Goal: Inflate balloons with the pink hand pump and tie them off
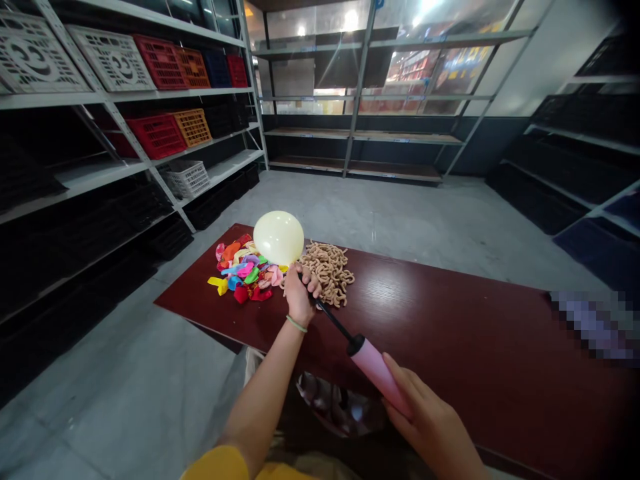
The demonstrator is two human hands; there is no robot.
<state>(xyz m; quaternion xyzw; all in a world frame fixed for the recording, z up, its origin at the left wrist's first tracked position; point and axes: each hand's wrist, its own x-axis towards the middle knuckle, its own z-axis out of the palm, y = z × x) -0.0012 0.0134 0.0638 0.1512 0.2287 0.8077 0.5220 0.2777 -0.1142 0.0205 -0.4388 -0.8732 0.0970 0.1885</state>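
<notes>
Two bare hands over a dark red wooden table (465, 327). One pale yellow balloon (279, 237), round and inflated, above the middle of the table. Left hand (300, 299) closed firmly around the balloon's neck and the black nozzle (331, 319) of one pink hand pump (377, 372), fingers curled with no gap showing. Right hand (430, 427) nearly closed around the pump's pink barrel, just past the table's near edge. One thin green band (297, 324) on the left wrist; one yellow sleeve (215, 465) at the bottom of the frame.

On the table, two heaps touching the left hand's side: one of many uninflated balloons (245, 270) in mixed colours, too tangled to count, and one of tan twisted strands (327, 272), just to the right of it. One shiny bag (335, 403) below the table's near edge.

Left of the table, grey metal shelving (150, 100): two white lattice crates (75, 57), two red crates (160, 62), one orange crate (193, 67) and one blue crate (217, 69) on the top shelf. One white basket (187, 178) lower down, near the table's far end.
</notes>
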